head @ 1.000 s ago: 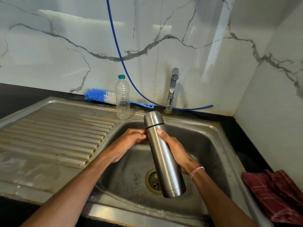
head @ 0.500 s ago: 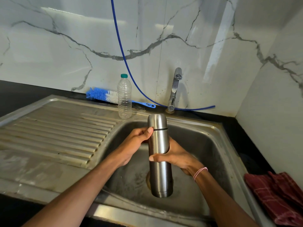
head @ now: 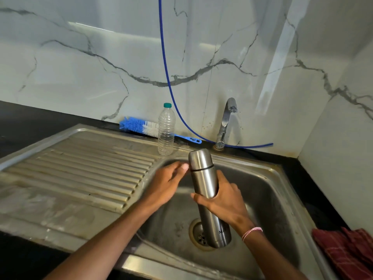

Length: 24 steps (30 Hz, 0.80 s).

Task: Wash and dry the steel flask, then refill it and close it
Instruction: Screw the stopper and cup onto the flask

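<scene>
The steel flask [head: 202, 176] stands nearly upright over the sink basin [head: 270, 170], with its cap on and its base above the drain [head: 198, 235]. My right hand [head: 226, 201] grips the flask around its middle from the right. Just left of the cap seam is my left hand [head: 167, 182], blurred, with loose fingers whose tips lie close to the cap without wrapping it. A blue and white bottle brush [head: 137, 127] lies against the wall behind the sink. The tap [head: 226, 120] rises behind the flask, and no water runs from it.
A clear plastic bottle [head: 166, 130] with a green cap stands at the basin's back left corner. The ribbed drainboard [head: 80, 168] stretches to the left. A red checked cloth [head: 347, 251] lies on the dark counter at the right. A thin blue hose [head: 167, 77] hangs down the marble wall.
The flask has tilted slightly, its base swinging right over the drain. My left hand has slipped off the cap and now hovers beside it. My right hand keeps its grip.
</scene>
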### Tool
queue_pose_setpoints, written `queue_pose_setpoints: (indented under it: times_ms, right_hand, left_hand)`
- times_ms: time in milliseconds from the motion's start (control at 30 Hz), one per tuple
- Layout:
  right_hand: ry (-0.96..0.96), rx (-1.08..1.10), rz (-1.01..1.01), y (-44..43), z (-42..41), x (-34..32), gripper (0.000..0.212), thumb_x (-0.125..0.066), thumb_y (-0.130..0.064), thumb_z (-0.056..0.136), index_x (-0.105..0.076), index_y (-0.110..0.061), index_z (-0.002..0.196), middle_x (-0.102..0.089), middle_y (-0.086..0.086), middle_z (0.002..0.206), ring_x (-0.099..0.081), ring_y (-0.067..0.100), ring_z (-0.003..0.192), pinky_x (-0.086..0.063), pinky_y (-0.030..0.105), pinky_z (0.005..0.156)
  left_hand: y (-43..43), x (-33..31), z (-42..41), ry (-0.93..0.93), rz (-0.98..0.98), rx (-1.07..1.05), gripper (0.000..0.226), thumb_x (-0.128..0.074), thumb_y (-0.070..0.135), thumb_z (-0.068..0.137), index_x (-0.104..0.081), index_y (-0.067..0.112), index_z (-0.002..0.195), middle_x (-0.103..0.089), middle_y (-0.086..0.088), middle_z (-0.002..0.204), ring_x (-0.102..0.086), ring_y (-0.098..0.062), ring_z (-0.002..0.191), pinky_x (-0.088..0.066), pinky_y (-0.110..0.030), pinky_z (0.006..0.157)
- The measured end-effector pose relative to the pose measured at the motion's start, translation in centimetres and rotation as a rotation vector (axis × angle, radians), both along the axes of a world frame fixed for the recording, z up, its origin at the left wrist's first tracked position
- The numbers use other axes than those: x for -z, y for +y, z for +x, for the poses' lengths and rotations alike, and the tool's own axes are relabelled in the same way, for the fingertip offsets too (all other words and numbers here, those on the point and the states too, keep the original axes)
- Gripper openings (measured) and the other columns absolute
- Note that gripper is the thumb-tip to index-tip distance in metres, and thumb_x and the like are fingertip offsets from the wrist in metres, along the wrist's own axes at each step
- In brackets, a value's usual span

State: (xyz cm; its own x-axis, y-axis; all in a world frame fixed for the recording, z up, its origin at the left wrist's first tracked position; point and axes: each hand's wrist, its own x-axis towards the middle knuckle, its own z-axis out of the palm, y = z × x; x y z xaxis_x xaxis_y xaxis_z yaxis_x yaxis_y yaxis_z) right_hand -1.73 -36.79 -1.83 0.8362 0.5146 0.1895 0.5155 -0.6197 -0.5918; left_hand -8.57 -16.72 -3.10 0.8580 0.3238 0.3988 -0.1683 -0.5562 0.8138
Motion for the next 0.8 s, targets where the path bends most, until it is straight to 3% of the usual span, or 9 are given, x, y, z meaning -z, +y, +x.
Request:
queue_pose_setpoints:
  times_ms: [100, 133, 233, 333, 433, 700, 800]
  right_hand:
    - [-0.037, 0.016, -0.008, 0.1, -0.5, -0.3, 0.07, -0.076, -0.078, 0.062, -0.045, -0.037, 0.108, -0.067, -0.011, 0.096, -0.063, 0.019, 0.09, -0.056, 0.036, 0.08]
    - [-0.058, 0.031, 0.003, 0.1, -0.5, -0.2, 0.071, -0.075, -0.08, 0.06, -0.046, -0.036, 0.108, -0.069, -0.01, 0.095, -0.067, 0.021, 0.089, -0.058, 0.037, 0.079]
    - [-0.097, 0.043, 0.024, 0.8, -0.2, 0.0, 0.077, -0.07, -0.085, 0.055, -0.046, -0.037, 0.11, -0.072, -0.009, 0.092, -0.072, 0.022, 0.086, -0.061, 0.042, 0.078]
    - [-0.121, 0.026, 0.024, 1.1, 0.2, 0.1, 0.075, -0.071, -0.086, 0.058, -0.045, -0.039, 0.111, -0.069, -0.012, 0.088, -0.069, 0.012, 0.08, -0.061, 0.04, 0.077]
    - [-0.127, -0.002, 0.036, 0.8, 0.6, 0.3, 0.075, -0.072, -0.087, 0.058, -0.045, -0.042, 0.112, -0.068, -0.014, 0.088, -0.069, 0.009, 0.078, -0.063, 0.038, 0.075]
    - [-0.159, -0.065, 0.153, 3.0, 0.2, -1.3, 0.07, -0.082, -0.075, 0.055, -0.046, -0.052, 0.11, -0.066, -0.02, 0.098, -0.066, 0.003, 0.087, -0.06, 0.035, 0.077]
    - [-0.2, -0.085, 0.214, 6.9, 0.1, -3.8, 0.078, -0.084, -0.074, 0.054, -0.052, -0.045, 0.119, -0.062, -0.017, 0.107, -0.064, 0.006, 0.092, -0.059, 0.037, 0.081]
  left_hand:
    - [6.3, 0.6, -3.1, -0.05, 0.686, -0.258, 0.035, -0.048, 0.049, 0.094, -0.071, 0.03, 0.112, -0.072, 0.013, 0.108, -0.067, -0.015, 0.102, -0.049, -0.038, 0.09]
    - [8.1, 0.9, -4.1, -0.015, 0.802, -0.328, 0.034, -0.049, 0.047, 0.09, -0.071, 0.03, 0.11, -0.072, 0.011, 0.108, -0.066, -0.02, 0.102, -0.046, -0.038, 0.088]
    - [10.8, 0.7, -5.4, 0.191, 0.691, -0.49, 0.041, -0.054, 0.049, 0.085, -0.069, 0.029, 0.118, -0.07, 0.003, 0.116, -0.065, -0.027, 0.109, -0.047, -0.042, 0.091]
    - [10.5, 0.1, -3.7, 0.24, 0.642, -0.476, 0.049, -0.066, 0.047, 0.09, -0.061, 0.027, 0.134, -0.064, -0.001, 0.133, -0.059, -0.028, 0.123, -0.044, -0.044, 0.102]
    - [10.4, 0.1, -3.1, 0.284, 0.657, -0.465, 0.054, -0.061, 0.05, 0.094, -0.054, 0.028, 0.142, -0.058, 0.0, 0.141, -0.052, -0.026, 0.131, -0.039, -0.044, 0.107]
    - [10.6, 1.1, -3.1, 0.368, 0.604, -0.506, 0.04, -0.054, 0.046, 0.098, -0.061, 0.03, 0.134, -0.062, 0.001, 0.134, -0.054, -0.024, 0.125, -0.039, -0.042, 0.106]
    - [10.9, 1.5, -3.7, 0.352, 0.586, -0.575, 0.034, -0.055, 0.044, 0.097, -0.065, 0.028, 0.126, -0.064, 0.0, 0.129, -0.055, -0.025, 0.121, -0.039, -0.043, 0.103]
